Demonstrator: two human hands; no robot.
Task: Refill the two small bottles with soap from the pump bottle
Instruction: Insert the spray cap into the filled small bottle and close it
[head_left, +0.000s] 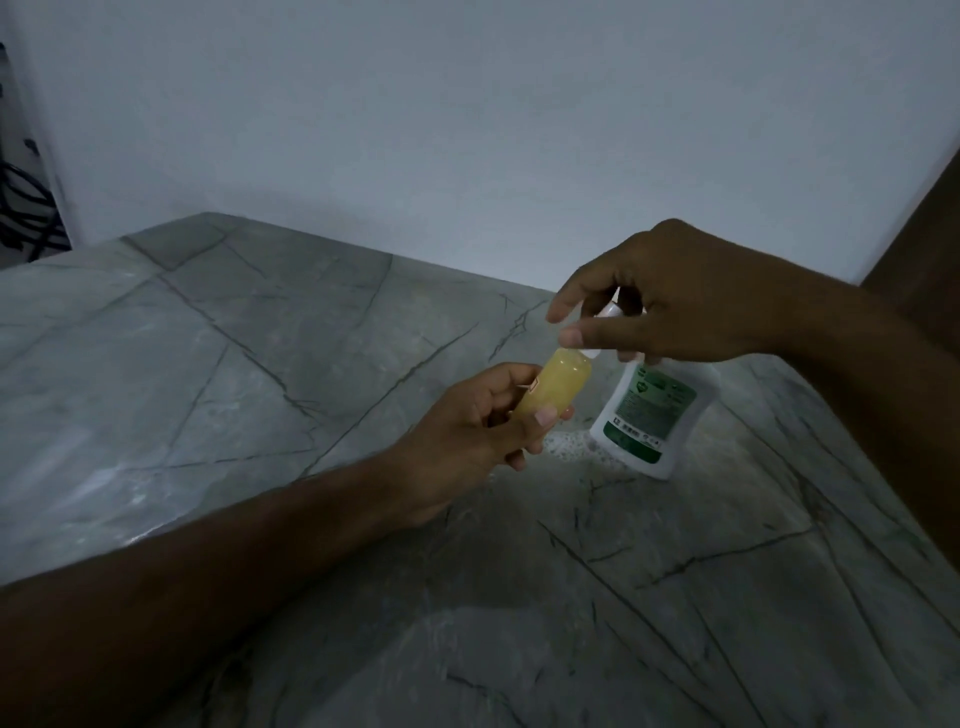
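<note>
Presently: marble counter (218, 364), wide, bearing one white pump bottle (652, 415), tilted. Right hand (670, 296) over pump head, fingers loosely curled about it, likely to dispense. Left hand (467, 426) gripping one small bottle (195, 387), nearly full of yellow soap, mouth raised to nozzle. Second small bottle not seen. Foam patch (569, 446) at base, one.

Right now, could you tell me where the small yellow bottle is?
In the head view it sits mid-frame: the small yellow bottle is held by the left hand, its mouth at the pump bottle nozzle.
</note>
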